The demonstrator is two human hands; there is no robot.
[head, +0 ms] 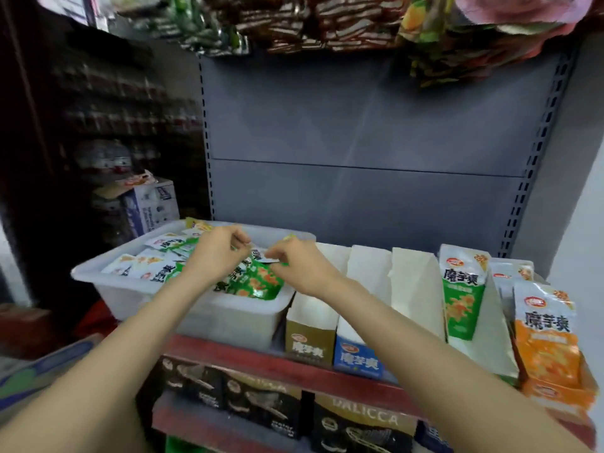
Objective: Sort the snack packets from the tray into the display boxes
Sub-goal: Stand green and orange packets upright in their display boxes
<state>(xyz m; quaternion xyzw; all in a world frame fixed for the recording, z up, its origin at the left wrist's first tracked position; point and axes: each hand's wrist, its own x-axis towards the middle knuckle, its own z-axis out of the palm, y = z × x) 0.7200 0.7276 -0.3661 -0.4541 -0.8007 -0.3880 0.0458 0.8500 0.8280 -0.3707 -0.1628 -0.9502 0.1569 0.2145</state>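
A store shelf [261, 362] with a red front edge and a grey slotted back panel [359, 142] carries everything here. At its left end sits a white plastic tray [117, 294], its near corner reaching the shelf's edge, filled with snack packets (green ones heaped toward its right side). Just to the right of the tray stands a row of cardboard display boxes, side by side and touching: a gold-fronted box [309, 344], then a blue-fronted box [358, 358], a tall white-sided box [415, 289], a box holding upright green packets [462, 289], and at the far right an orange box [555, 392] holding upright orange packets [544, 335].
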